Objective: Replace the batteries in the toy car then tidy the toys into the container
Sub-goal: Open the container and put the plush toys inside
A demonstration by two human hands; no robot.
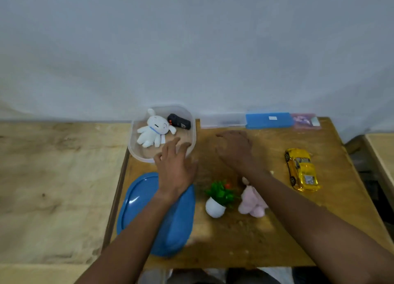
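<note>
One blue lid [136,200], one potted plant [217,200] and one pink plush [253,203] are lying nearest. One yellow toy car [301,169] is sitting farther right. Both hands are hovering released and empty, the left hand [174,166] at the container [194,134] rim, the right hand [234,149] beside it. The container is holding one white plush [152,130] and one black remote [179,121].

On the worn wooden table [266,230] a clear plastic oval container [136,153] holds a white plush rabbit [153,130] and a black remote control [179,121]; the left hand [174,166] reaches over its near rim with fingers spread, the forearm crossing a blue oval plastic lid [136,198]; the right hand [234,149], blurred, hovers palm down just right of the container, holding nothing; beside that forearm lie a small green plant in a white pot [217,198] and a pink plush toy [252,202]; a yellow toy car [301,169] sits well apart to the right.
</note>
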